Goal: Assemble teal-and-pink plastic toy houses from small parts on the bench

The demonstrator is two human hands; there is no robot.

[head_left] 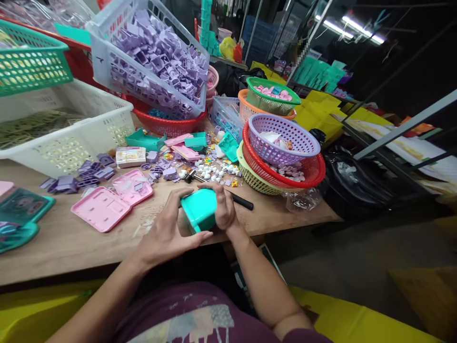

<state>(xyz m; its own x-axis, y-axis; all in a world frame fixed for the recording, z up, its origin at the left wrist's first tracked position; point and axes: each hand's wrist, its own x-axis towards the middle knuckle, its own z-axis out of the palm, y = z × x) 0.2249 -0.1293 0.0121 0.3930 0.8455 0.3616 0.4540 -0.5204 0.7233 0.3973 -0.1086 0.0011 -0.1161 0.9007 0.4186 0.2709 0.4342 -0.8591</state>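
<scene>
The person holds a teal case (200, 209) in both hands at the centre of the frame, just above the near edge of the wooden surface (64, 243). The left hand (167, 233) cups the case from the left and below, with the thumb up against its upper corner and a long finger stretched along its lower edge. The right hand (223, 207) is curled over the case's right side, fingers wrapped across its top, so the case is clamped between the two hands.

Just right of the right hand, a black pen (243, 203) lies on the surface. Left of the hands, a pink case (112, 200) lies opened flat, and beyond it, toward the left, loose purple pieces (89, 172) are scattered. Behind the hands there is a litter of small white beads (214, 170) mixed with bits of other colours, and further back a teal tray (144, 140).

At the right of the surface, a purple basket (285, 138) sits nested in a red basket (314, 171). Behind these, a green basket (273, 97) rests on an orange one. At the upper left, a white crate (107, 66) tilts, filled with purple parts, above a large white basket (82, 138).
</scene>
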